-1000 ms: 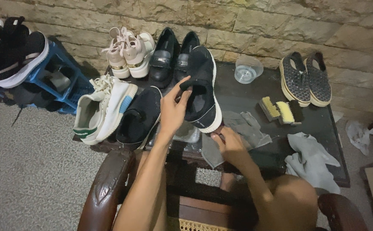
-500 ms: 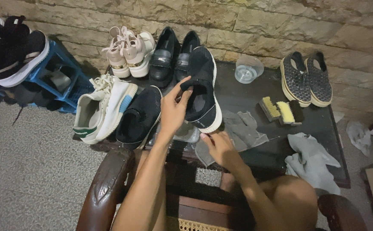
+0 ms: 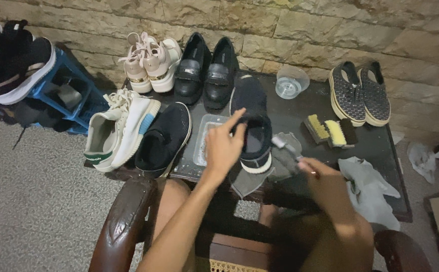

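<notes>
Centrally, left hand (image 3: 224, 146) is extended, fingers half-open, touching black sneaker (image 3: 252, 121); right hand (image 3: 320, 176), at 4 o'clock, is closed on small brush (image 3: 286, 146).

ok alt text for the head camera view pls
A person's left hand steadies a black sneaker on a dark table while the right hand brings a small brush toward it. More shoes line a stone wall behind.

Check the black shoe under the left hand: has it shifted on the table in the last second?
Yes. The black shoe, under the left hand, now lies flat with its toe away from the black loafers; earlier it was tipped against them.
</notes>
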